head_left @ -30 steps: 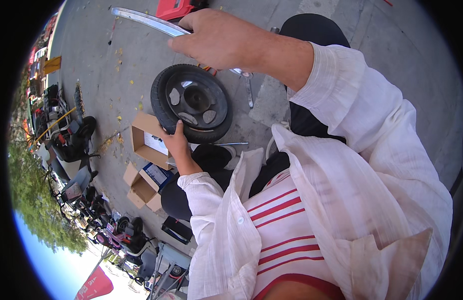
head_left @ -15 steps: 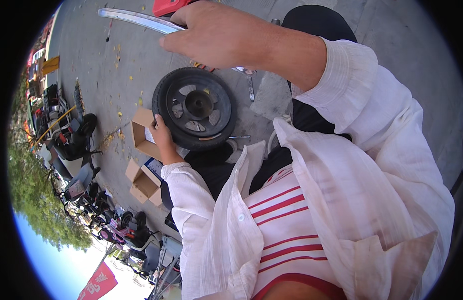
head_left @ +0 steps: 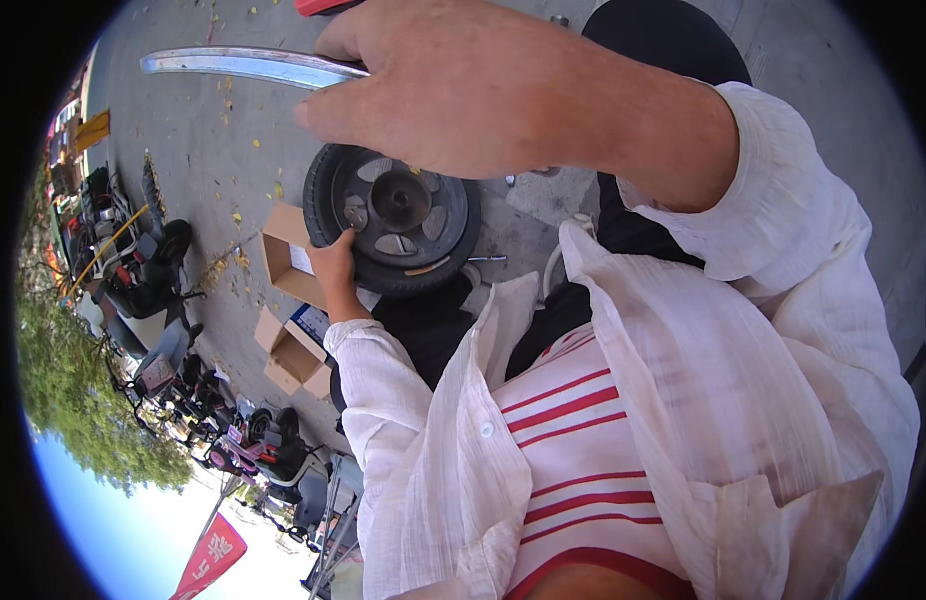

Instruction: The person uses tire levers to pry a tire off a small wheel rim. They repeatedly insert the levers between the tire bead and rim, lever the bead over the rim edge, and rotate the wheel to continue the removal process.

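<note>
A small black tyre on a grey spoked wheel lies on the pavement in front of my knees. My left hand grips the tyre's near-left edge, fingers curled over the rubber. My right hand is raised close to the camera above the wheel and closed on a long, flat, shiny metal lever, which points left. The hand hides the lever's other end and the wheel's upper edge. White sleeves cover both arms.
Two open cardboard boxes sit on the grey pavement left of the wheel. Several parked scooters line the left side. A red object shows at the top edge. Small metal tools lie by the wheel.
My right hand with the lever has come up nearer to the camera and now covers the top of the wheel. My left hand stays on the tyre.
</note>
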`<state>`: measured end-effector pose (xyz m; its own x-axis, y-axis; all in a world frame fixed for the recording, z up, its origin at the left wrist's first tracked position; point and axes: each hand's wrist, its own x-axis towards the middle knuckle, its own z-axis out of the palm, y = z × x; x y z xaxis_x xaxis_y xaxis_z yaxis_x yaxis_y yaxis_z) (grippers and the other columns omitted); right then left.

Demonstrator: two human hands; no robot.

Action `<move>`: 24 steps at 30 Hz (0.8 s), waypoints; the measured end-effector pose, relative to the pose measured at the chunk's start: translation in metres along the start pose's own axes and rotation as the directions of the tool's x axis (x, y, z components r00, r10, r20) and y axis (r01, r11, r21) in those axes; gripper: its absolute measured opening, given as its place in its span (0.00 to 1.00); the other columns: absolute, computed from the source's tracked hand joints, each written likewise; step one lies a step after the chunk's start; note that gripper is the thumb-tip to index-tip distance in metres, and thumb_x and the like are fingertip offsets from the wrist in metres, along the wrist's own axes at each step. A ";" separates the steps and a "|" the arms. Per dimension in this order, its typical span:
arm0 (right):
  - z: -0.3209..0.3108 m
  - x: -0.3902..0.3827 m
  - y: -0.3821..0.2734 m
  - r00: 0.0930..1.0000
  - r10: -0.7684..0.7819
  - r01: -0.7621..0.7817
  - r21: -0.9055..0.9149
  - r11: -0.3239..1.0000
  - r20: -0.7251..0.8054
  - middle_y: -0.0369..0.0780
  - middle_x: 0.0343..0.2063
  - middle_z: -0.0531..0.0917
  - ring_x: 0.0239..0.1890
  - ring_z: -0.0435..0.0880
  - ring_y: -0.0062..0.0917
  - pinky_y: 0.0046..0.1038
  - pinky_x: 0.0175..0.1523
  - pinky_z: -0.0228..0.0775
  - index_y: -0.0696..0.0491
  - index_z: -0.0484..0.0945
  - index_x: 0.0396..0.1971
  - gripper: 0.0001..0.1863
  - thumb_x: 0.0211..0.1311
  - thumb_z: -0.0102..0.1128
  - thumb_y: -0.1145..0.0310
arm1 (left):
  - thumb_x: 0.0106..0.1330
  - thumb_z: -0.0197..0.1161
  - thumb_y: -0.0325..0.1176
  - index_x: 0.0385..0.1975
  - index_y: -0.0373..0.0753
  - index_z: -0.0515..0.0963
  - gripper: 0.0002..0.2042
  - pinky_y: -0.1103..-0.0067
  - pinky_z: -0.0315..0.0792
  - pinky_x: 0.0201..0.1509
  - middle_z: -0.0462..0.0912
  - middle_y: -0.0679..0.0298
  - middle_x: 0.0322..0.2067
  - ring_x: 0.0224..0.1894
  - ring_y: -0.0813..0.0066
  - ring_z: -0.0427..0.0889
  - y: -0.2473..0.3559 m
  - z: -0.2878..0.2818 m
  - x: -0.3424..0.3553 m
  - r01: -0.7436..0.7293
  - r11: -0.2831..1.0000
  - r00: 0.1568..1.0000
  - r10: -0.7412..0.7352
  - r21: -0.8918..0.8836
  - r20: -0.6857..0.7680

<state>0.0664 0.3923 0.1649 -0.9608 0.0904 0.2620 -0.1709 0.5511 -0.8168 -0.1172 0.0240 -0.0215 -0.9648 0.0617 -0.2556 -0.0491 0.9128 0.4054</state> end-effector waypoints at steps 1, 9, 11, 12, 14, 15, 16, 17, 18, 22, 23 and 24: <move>-0.003 0.010 -0.006 0.971 0.227 -0.237 0.181 0.955 0.078 0.56 0.22 0.77 0.28 0.81 0.48 0.43 0.35 0.72 0.66 0.75 0.23 0.14 0.59 0.51 0.69 | 0.44 0.73 0.39 0.52 0.25 0.71 0.35 0.69 0.70 0.58 0.80 0.44 0.48 0.52 0.51 0.79 0.001 0.000 0.000 0.004 1.000 1.000 -0.004 -0.004 0.010; 0.015 0.004 0.014 0.986 -0.167 0.162 -0.215 0.963 -0.004 0.52 0.20 0.77 0.25 0.81 0.42 0.41 0.32 0.72 0.64 0.77 0.28 0.13 0.59 0.51 0.68 | 0.52 0.72 0.47 0.53 0.25 0.71 0.35 0.68 0.71 0.57 0.80 0.47 0.49 0.51 0.53 0.80 -0.020 -0.004 0.000 0.006 0.997 0.997 0.000 -0.081 0.073; 0.015 0.010 0.009 0.997 0.058 -0.059 0.014 0.998 0.056 0.54 0.24 0.81 0.25 0.83 0.41 0.40 0.35 0.77 0.61 0.84 0.33 0.15 0.59 0.51 0.67 | 0.57 0.70 0.49 0.55 0.26 0.70 0.34 0.68 0.72 0.58 0.80 0.48 0.50 0.51 0.54 0.80 -0.018 -0.004 -0.005 0.117 0.929 0.987 -0.071 -0.350 0.144; 0.016 0.011 0.010 0.998 0.016 -0.012 -0.055 0.998 0.057 0.54 0.24 0.81 0.25 0.83 0.41 0.39 0.35 0.77 0.61 0.84 0.32 0.15 0.59 0.51 0.67 | 0.60 0.68 0.50 0.56 0.27 0.70 0.34 0.68 0.72 0.58 0.80 0.49 0.50 0.51 0.54 0.80 -0.011 -0.004 -0.007 0.211 0.846 0.970 -0.120 -0.490 0.210; 0.020 0.012 0.015 0.995 -0.068 0.081 -0.191 0.978 0.070 0.53 0.23 0.81 0.25 0.84 0.41 0.39 0.34 0.78 0.61 0.84 0.31 0.15 0.58 0.51 0.67 | 0.63 0.66 0.51 0.58 0.28 0.69 0.33 0.67 0.72 0.59 0.79 0.49 0.52 0.52 0.55 0.79 0.004 -0.004 -0.014 0.340 0.722 0.929 -0.157 -0.602 0.336; 0.024 0.013 0.018 0.995 -0.095 0.099 -0.180 0.979 0.034 0.53 0.23 0.81 0.25 0.84 0.41 0.39 0.34 0.78 0.61 0.84 0.30 0.14 0.57 0.52 0.68 | 0.63 0.65 0.51 0.59 0.29 0.68 0.34 0.67 0.72 0.59 0.78 0.49 0.52 0.53 0.55 0.79 0.015 -0.004 -0.023 0.375 0.708 0.909 -0.156 -0.598 0.386; 0.029 0.013 0.021 0.993 -0.120 0.118 -0.169 0.979 -0.003 0.53 0.22 0.81 0.25 0.84 0.41 0.39 0.33 0.78 0.61 0.84 0.30 0.14 0.56 0.53 0.68 | 0.64 0.64 0.52 0.60 0.30 0.67 0.34 0.67 0.73 0.60 0.77 0.48 0.53 0.53 0.55 0.79 0.021 -0.003 -0.030 0.410 0.694 0.887 -0.154 -0.592 0.434; 0.031 0.012 0.024 0.989 -0.145 0.137 -0.158 0.978 -0.041 0.53 0.22 0.81 0.25 0.84 0.41 0.39 0.33 0.78 0.61 0.84 0.29 0.13 0.56 0.53 0.68 | 0.64 0.64 0.52 0.60 0.31 0.67 0.34 0.66 0.73 0.60 0.77 0.49 0.54 0.54 0.55 0.78 0.022 0.003 -0.032 0.406 0.671 0.884 -0.118 -0.620 0.451; 0.032 0.012 0.025 0.982 -0.184 0.169 -0.236 0.957 -0.041 0.53 0.22 0.81 0.25 0.83 0.41 0.39 0.32 0.78 0.61 0.84 0.29 0.12 0.55 0.53 0.69 | 0.64 0.63 0.52 0.61 0.32 0.67 0.34 0.65 0.72 0.60 0.76 0.49 0.55 0.54 0.55 0.78 0.023 0.005 -0.034 0.399 0.646 0.884 -0.084 -0.650 0.459; 0.021 0.016 0.015 0.996 0.094 -0.094 -0.036 0.995 -0.004 0.53 0.20 0.80 0.24 0.83 0.42 0.39 0.31 0.76 0.60 0.83 0.28 0.11 0.53 0.54 0.71 | 0.65 0.60 0.55 0.62 0.33 0.67 0.34 0.62 0.70 0.63 0.75 0.53 0.58 0.57 0.54 0.75 0.038 0.007 -0.049 0.435 0.499 0.888 -0.096 -0.750 0.451; 0.018 0.019 0.011 0.964 0.259 -0.265 0.136 0.955 0.057 0.53 0.20 0.80 0.23 0.83 0.43 0.40 0.30 0.76 0.60 0.83 0.28 0.10 0.53 0.54 0.71 | 0.66 0.56 0.59 0.62 0.33 0.67 0.36 0.61 0.65 0.66 0.73 0.54 0.60 0.61 0.52 0.72 0.040 0.009 -0.050 0.436 0.444 0.893 -0.102 -0.783 0.439; 0.020 0.022 0.014 0.992 0.119 -0.116 -0.075 0.990 0.041 0.53 0.20 0.80 0.23 0.82 0.43 0.40 0.30 0.76 0.60 0.83 0.27 0.11 0.53 0.54 0.70 | 0.65 0.55 0.61 0.63 0.33 0.66 0.37 0.61 0.64 0.67 0.72 0.53 0.61 0.62 0.52 0.71 0.046 0.008 -0.052 0.464 0.404 0.881 -0.114 -0.788 0.460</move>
<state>0.0381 0.3853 0.1493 -0.9824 0.1213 0.1417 -0.0417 0.5977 -0.8006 -0.0669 0.0664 0.0038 -0.7251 0.1357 -0.6751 -0.6712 0.0797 0.7370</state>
